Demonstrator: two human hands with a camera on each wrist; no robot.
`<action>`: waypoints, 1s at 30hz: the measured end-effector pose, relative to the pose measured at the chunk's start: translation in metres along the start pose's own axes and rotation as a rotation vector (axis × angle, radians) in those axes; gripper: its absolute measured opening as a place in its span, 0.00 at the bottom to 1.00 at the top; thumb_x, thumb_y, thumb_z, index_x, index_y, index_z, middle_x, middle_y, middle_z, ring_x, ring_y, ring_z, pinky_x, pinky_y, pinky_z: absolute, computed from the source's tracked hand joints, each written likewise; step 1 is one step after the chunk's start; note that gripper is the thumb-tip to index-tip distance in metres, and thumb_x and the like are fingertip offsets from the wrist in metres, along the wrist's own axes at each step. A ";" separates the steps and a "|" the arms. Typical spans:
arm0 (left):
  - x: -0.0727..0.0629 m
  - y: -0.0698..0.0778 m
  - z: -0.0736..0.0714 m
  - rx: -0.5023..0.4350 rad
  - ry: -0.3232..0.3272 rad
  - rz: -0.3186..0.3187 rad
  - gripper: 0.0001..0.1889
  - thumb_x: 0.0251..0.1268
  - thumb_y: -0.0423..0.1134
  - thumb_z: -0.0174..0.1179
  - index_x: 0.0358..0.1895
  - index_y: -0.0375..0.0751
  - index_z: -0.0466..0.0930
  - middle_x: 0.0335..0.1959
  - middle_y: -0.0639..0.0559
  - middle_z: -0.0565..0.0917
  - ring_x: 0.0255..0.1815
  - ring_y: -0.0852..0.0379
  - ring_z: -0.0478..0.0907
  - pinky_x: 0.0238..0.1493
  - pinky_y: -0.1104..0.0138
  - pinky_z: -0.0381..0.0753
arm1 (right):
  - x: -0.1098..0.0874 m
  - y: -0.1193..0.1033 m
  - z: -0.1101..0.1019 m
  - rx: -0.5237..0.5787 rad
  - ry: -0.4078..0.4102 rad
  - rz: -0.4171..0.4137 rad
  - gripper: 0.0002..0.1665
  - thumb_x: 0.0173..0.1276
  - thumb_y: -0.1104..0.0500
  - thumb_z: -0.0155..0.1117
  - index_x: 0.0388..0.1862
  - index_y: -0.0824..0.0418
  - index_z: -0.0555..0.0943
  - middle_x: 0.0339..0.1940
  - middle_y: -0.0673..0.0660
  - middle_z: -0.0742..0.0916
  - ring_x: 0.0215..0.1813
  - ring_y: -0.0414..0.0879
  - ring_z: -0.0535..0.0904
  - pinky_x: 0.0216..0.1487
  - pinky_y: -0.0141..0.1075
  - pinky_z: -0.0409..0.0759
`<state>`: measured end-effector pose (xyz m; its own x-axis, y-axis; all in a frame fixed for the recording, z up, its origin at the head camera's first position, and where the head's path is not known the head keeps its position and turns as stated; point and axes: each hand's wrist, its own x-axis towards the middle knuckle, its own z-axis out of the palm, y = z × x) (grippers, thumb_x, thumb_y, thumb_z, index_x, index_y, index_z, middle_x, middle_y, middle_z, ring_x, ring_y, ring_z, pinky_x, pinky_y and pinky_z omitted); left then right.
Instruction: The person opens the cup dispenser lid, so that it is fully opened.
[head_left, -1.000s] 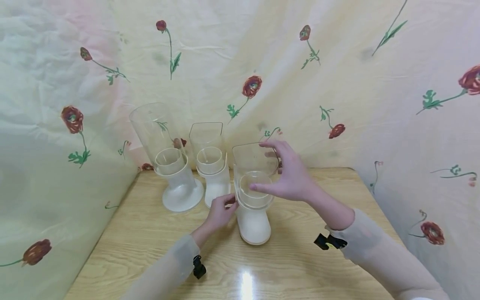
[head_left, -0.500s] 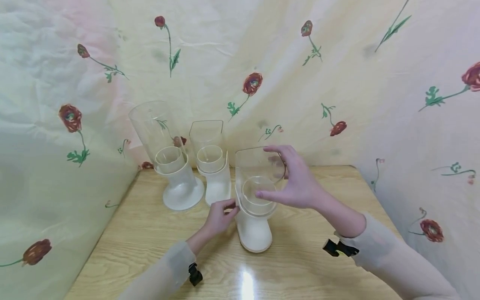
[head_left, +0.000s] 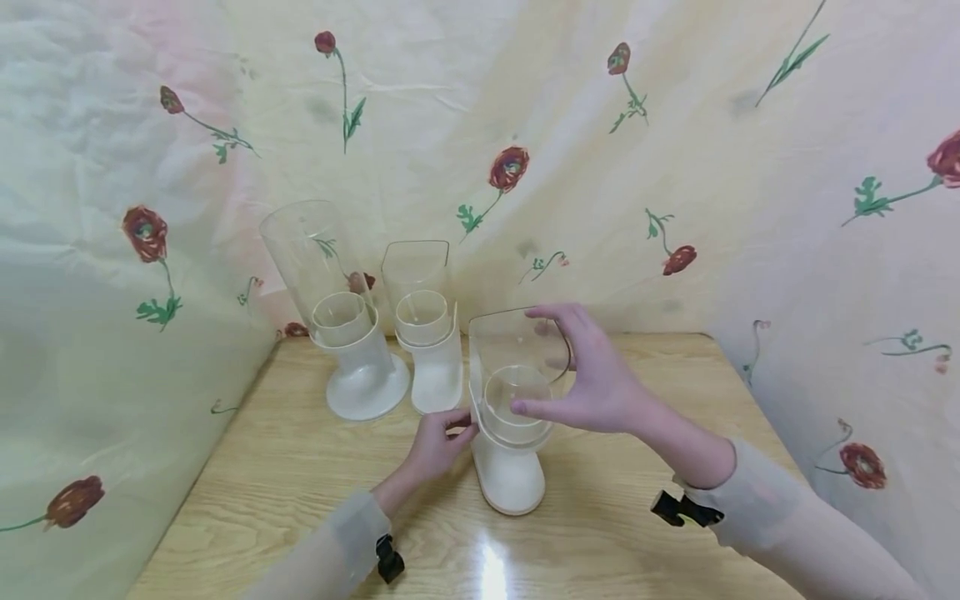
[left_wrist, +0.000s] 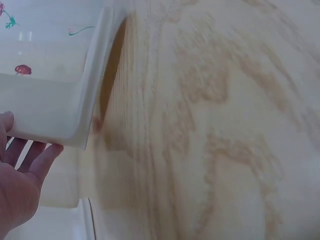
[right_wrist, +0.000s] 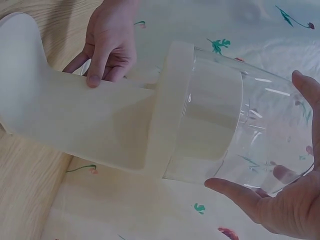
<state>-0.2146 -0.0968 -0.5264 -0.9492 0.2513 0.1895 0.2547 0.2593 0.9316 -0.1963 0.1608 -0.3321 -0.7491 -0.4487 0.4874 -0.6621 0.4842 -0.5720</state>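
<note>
A white stand (head_left: 510,482) with a broad rounded foot carries a clear, tall cover (head_left: 498,343) around its round cup, at the middle of the head view. My left hand (head_left: 435,446) pinches the left edge of the stand's upright. In the right wrist view that thumb lies on the near face and the fingers go behind. Curled around the right side of the clear cover, my right hand (head_left: 592,379) has its thumb in front and its fingertips at the top rim. Seen from the left wrist, the left hand's fingers (left_wrist: 47,159) bend at the white edge.
Two similar stands are lined up to the left at the back: a narrower white stand (head_left: 437,379) with a clear cover, and a round-footed white stand (head_left: 367,387) with a taller clear cylinder. Flower-patterned cloth (head_left: 570,167) hangs behind the wooden table (head_left: 300,500).
Both hands have drawn the white stand and its clear cover a little toward me on the table. The two stands at the back left stay in place.
</note>
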 end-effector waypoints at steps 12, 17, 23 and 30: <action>-0.011 -0.015 -0.002 -0.019 -0.033 -0.001 0.14 0.73 0.29 0.65 0.58 0.34 0.87 0.54 0.37 0.91 0.56 0.40 0.89 0.57 0.63 0.91 | -0.007 0.002 0.011 0.083 -0.060 -0.007 0.61 0.47 0.49 0.92 0.77 0.53 0.67 0.73 0.55 0.73 0.73 0.57 0.74 0.55 0.44 0.93; -0.017 -0.017 -0.001 -0.033 -0.021 0.000 0.13 0.73 0.30 0.66 0.56 0.32 0.88 0.54 0.35 0.91 0.55 0.40 0.89 0.55 0.64 0.92 | -0.006 0.006 0.011 0.090 -0.084 -0.052 0.61 0.48 0.50 0.91 0.78 0.54 0.67 0.73 0.58 0.74 0.73 0.59 0.74 0.54 0.43 0.93; -0.023 -0.009 -0.002 -0.077 -0.024 -0.023 0.13 0.70 0.30 0.69 0.56 0.32 0.87 0.54 0.33 0.90 0.57 0.37 0.87 0.57 0.64 0.91 | -0.003 0.014 0.006 0.205 -0.143 -0.050 0.66 0.47 0.56 0.93 0.81 0.55 0.63 0.78 0.59 0.71 0.77 0.62 0.71 0.61 0.51 0.90; -0.017 -0.002 -0.004 -0.163 -0.083 0.002 0.19 0.70 0.26 0.67 0.62 0.26 0.83 0.60 0.29 0.86 0.63 0.31 0.84 0.60 0.63 0.89 | -0.007 0.013 0.000 0.203 -0.137 0.054 0.74 0.44 0.55 0.94 0.84 0.55 0.57 0.78 0.61 0.71 0.71 0.63 0.77 0.52 0.49 0.94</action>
<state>-0.1996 -0.1056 -0.5305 -0.9286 0.3292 0.1712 0.2163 0.1055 0.9706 -0.1995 0.1702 -0.3424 -0.7640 -0.5309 0.3666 -0.5936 0.3557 -0.7219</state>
